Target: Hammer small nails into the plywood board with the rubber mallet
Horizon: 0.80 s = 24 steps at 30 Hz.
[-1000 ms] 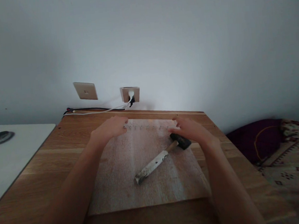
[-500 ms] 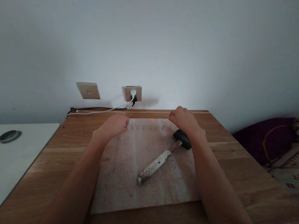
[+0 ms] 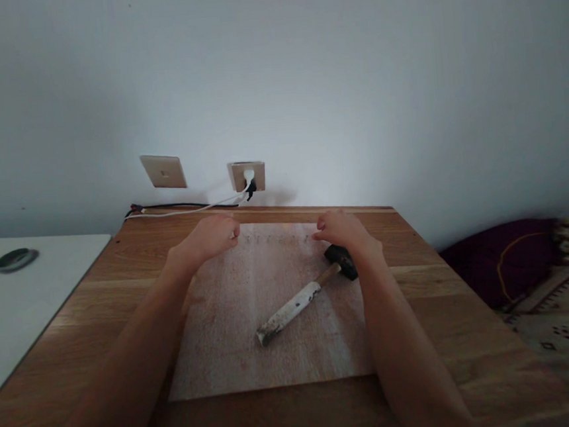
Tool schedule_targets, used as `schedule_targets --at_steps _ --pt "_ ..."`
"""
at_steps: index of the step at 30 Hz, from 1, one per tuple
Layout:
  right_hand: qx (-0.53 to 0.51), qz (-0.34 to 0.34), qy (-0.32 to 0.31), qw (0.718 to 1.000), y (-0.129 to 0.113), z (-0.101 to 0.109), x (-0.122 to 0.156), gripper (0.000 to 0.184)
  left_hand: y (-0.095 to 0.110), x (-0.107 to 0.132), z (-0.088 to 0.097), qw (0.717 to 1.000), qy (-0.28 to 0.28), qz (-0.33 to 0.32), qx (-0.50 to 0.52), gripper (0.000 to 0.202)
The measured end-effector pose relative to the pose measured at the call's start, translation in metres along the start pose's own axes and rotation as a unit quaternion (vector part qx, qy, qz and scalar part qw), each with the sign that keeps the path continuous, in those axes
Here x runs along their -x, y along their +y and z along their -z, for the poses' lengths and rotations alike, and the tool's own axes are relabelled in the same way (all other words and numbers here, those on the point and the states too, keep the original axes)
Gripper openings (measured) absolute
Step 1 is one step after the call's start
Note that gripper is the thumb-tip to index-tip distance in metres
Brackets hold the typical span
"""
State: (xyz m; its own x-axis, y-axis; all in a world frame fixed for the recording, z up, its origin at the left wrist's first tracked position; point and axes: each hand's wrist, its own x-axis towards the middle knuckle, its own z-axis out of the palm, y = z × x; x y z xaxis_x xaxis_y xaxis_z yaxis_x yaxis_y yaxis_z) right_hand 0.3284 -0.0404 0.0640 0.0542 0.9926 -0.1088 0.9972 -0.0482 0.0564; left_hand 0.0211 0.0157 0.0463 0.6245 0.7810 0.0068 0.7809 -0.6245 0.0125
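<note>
A pale, worn wooden board [image 3: 217,352] lies flat on the wooden table, with a row of several small nails [image 3: 268,239] standing along its far edge. My left hand [image 3: 211,237] is at the row's left end, fingers pinched together; what they hold, if anything, is too small to make out. At the right end, my right hand [image 3: 343,228] has its fingertips closed down by the last nails, and I cannot tell what is between them. On the board rests a hammer [image 3: 293,307], its white-painted handle toward me and its black head partly behind my right forearm.
The wooden table [image 3: 424,334] meets the wall at the back. A wall socket [image 3: 247,177] with plugs and cables [image 3: 184,210] sits behind the board. To the left is a white surface with a small round dish [image 3: 15,259]; to the right, a purple cushion [image 3: 498,261] and patterned cloth.
My right hand has come down and left, its fingertips now at the right end of the nail row. My left hand stays at the left end. The view has shifted slightly.
</note>
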Motion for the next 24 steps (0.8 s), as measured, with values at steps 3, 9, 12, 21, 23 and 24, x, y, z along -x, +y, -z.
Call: schedule_targets --at_steps 3,9,12,21,23,24 --pt "0.003 -0.008 -0.004 1.0 -0.001 -0.003 0.0 0.024 0.0 -0.001 0.0 1.0 -0.004 0.003 0.001 0.025" --pt "-0.013 -0.029 0.003 0.999 -0.001 -0.009 -0.003 0.025 -0.005 -0.004 0.003 0.998 0.036 0.016 0.041 0.024" --pt "-0.04 -0.024 0.021 0.999 0.0 -0.009 -0.005 0.025 -0.01 -0.005 0.003 0.994 0.076 0.003 0.073 0.023" --pt "-0.147 0.028 0.081 0.985 -0.008 0.005 -0.005 0.03 -0.001 -0.005 0.001 0.99 0.061 -0.014 0.126 0.014" --pt "-0.156 0.031 0.089 0.983 -0.008 0.005 -0.007 0.031 -0.002 -0.006 -0.002 0.99 0.056 -0.035 0.121 0.017" --pt "-0.16 0.032 0.091 0.982 -0.008 0.004 -0.007 0.032 -0.004 -0.006 -0.004 0.991 0.054 -0.044 0.119 0.02"
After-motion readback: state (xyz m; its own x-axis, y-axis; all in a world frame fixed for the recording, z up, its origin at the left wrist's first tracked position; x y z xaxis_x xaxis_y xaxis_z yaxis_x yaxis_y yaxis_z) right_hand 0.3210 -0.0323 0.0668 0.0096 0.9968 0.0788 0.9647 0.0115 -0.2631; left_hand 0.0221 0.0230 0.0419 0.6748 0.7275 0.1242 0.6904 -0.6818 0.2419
